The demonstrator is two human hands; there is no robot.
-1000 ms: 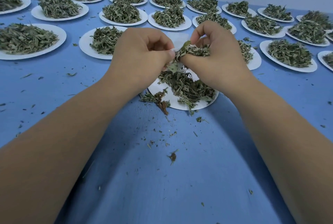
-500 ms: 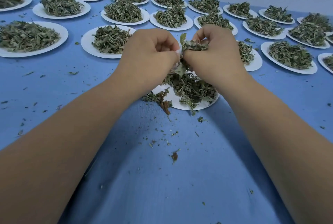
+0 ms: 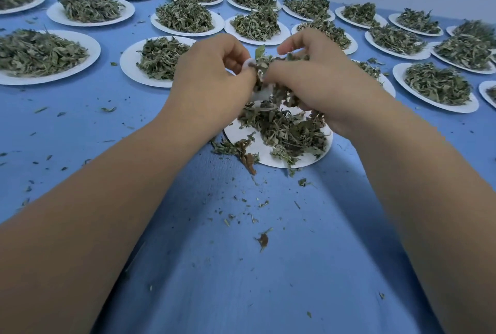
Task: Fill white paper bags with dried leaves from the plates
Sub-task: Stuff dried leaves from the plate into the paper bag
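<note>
The blue table (image 3: 241, 266) is carrying rows of leaf-heaped plates (image 3: 94, 46) toward its far edge. Over the nearest plate (image 3: 268, 156), midway across, both hands are working. The left hand (image 3: 209, 84) is pinching the bag (image 3: 259, 94) with curled fingers. The right hand (image 3: 330, 86) is gripping a clump of leaves (image 3: 271, 61) and pressing it against the bag. Holding the mouth wide and feeding small pinches should be limiting spills. The bag is mostly hidden. It seems to be standing roughly upright with its mouth upward, but I cannot tell for sure.
</note>
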